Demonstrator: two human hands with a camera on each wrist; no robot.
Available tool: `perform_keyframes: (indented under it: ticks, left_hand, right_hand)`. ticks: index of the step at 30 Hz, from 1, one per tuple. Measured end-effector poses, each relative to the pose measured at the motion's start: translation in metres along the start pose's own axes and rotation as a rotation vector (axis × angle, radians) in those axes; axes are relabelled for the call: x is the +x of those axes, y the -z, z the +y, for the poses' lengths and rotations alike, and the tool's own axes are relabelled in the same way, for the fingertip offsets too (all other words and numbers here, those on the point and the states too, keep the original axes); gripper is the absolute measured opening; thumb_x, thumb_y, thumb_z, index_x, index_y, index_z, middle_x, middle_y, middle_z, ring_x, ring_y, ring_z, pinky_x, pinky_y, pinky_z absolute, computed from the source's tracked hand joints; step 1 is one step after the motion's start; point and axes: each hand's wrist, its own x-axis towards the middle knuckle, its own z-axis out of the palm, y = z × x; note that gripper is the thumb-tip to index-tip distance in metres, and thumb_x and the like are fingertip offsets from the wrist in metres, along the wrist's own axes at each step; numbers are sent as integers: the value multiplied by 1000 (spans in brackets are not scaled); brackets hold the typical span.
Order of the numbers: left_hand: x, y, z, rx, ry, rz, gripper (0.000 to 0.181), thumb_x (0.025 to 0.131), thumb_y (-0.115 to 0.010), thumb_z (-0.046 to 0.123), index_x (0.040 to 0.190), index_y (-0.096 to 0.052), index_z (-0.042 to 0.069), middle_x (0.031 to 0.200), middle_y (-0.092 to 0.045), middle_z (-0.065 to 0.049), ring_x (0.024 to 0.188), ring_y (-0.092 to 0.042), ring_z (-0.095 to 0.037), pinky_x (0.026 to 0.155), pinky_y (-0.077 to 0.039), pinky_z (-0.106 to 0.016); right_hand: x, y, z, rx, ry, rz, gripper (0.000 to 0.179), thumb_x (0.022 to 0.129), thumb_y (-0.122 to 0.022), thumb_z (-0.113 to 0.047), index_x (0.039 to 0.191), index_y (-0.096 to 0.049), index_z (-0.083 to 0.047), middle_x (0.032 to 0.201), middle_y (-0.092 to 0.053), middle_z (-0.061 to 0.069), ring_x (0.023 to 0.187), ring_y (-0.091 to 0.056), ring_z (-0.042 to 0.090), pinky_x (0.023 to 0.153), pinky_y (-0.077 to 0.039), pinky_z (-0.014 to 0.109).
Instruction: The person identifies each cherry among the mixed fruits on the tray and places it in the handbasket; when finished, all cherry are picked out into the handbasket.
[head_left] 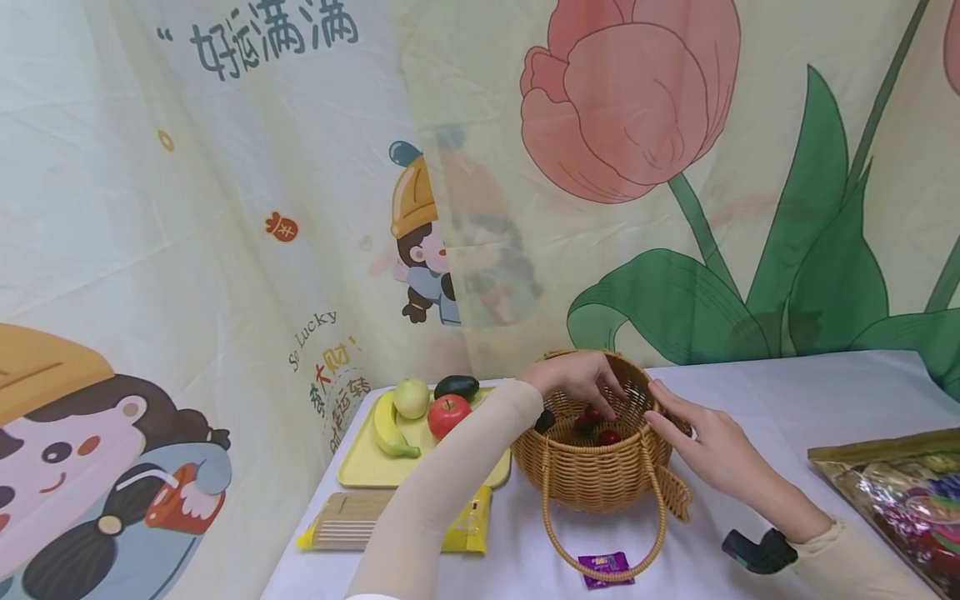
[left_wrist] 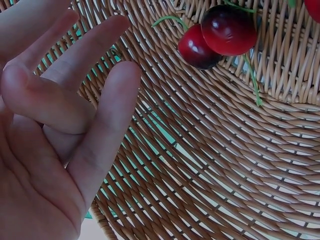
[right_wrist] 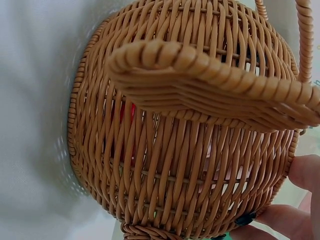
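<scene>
A wicker basket (head_left: pixel 592 483) stands on the table with its looped handle folded down in front. My left hand (head_left: pixel 581 379) reaches over its rim into the opening. In the left wrist view its fingers (left_wrist: pixel 117 100) are loosely bent, and nothing shows between them. Dark red cherries (left_wrist: pixel 230 30) with green stems lie inside the basket, apart from those fingers. On the basket's right side my right hand (head_left: pixel 712 442) touches the rim, fingers extended. The right wrist view shows its thumb and fingertips (right_wrist: pixel 285 220) at the woven edge.
Left of the basket, a yellow tray (head_left: pixel 360 475) bears a banana (head_left: pixel 387 425), a red apple (head_left: pixel 447 415), a pale green round fruit (head_left: pixel 411 398) and a dark avocado-like fruit (head_left: pixel 456 386). A yellow-ended package (head_left: pixel 345 523), purple packet (head_left: pixel 600 565) and shiny printed bag (head_left: pixel 915 500) lie nearby.
</scene>
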Motion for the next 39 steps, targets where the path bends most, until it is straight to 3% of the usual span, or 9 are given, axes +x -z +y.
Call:
perform_keyframes:
  ticks: [7,12,15,21,25,28,31,35,39]
  left_hand:
    - [2,3,-3,16,-20,5,38,88,-82,24,125,-76,17,117,-78,2,92,-73,-2,78,-56,-13]
    - [-2,19,-7,55,-76,29,36,90,-80,21,125,-75,13,117,-78,-3,95,-75,-4,77,-55,-13]
    - [-13,31,-10,25,-84,42,36,91,-79,18,126,-74,9,120,-77,-8,98,-76,-8,79,-56,-16]
    - [-46,52,-14,-44,-54,56,35,93,-76,11,127,-72,3,125,-74,-17,106,-76,-21,85,-60,-24]
    - [-71,65,-19,-45,10,84,36,93,-76,13,128,-72,7,120,-76,-14,102,-77,-19,72,-60,-27]
    - [-91,70,-28,-53,54,121,36,93,-77,15,128,-73,10,115,-78,-10,97,-76,-15,61,-55,-25]
    - [-111,72,-39,-74,85,162,35,92,-77,16,127,-74,12,112,-79,-7,97,-76,-14,61,-54,-26]
    - [-135,69,-54,-86,111,226,33,92,-77,14,125,-76,14,114,-79,-4,103,-76,-15,76,-60,-28]
    - [-158,54,-69,-42,157,315,28,92,-78,17,120,-78,15,114,-79,0,105,-76,-15,92,-59,-30]
  right_hand:
    - [0,0,0,-1,-6,-5,62,108,-51,-40,155,-41,-2,157,-43,24,136,-50,50,102,-47,65]
    - [1,1,-1,0,-23,-18,63,108,-50,-43,155,-40,-3,158,-42,23,138,-49,50,103,-46,66]
    - [2,0,-2,2,-22,-19,63,108,-50,-43,155,-40,-3,158,-42,23,138,-48,50,104,-45,66]
    - [1,0,-1,-3,-21,-12,62,108,-50,-42,155,-41,-2,157,-42,24,138,-48,51,105,-44,67]
    - [0,0,-1,-6,-21,-3,63,108,-51,-42,155,-41,-2,157,-43,24,138,-48,51,105,-43,67]
    - [0,-1,-1,-4,-13,-6,63,108,-51,-42,155,-41,-2,158,-42,24,138,-48,51,105,-43,67]
    - [0,-1,-2,-5,-9,-6,63,108,-51,-42,155,-41,-2,158,-42,24,138,-48,52,105,-43,68]
    - [0,1,-1,-6,-12,0,62,108,-50,-41,155,-40,-1,157,-42,25,138,-47,52,104,-44,68]
    - [0,-1,-1,-4,-6,-10,63,108,-50,-41,155,-40,-1,157,-42,25,137,-47,53,104,-44,68]
